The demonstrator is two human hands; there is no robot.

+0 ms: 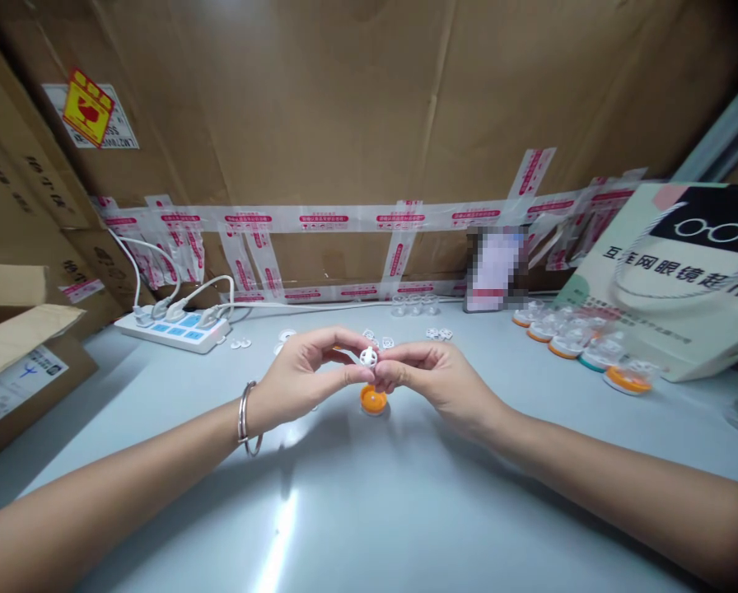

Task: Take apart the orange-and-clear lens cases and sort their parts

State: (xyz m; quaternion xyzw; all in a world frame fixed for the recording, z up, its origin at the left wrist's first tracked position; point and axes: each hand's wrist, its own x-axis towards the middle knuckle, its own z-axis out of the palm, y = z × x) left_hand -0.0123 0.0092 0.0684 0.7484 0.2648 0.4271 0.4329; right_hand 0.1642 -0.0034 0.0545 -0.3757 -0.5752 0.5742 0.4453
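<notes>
The left hand and the right hand are pinching 1 small, round, white openwork plastic part between narrowly closed fingertips. They are holding it raised off the smooth, pale blue-grey table, near a round, orange plastic cup with a white base, which is standing there. The fingers seem to be adjusting the part; the next move is probably calling for light, steady fingertip pressure.

passable: near side of table | ahead: cardboard wall | left: power strip | right: domed pieces | centre: orange cup
</notes>
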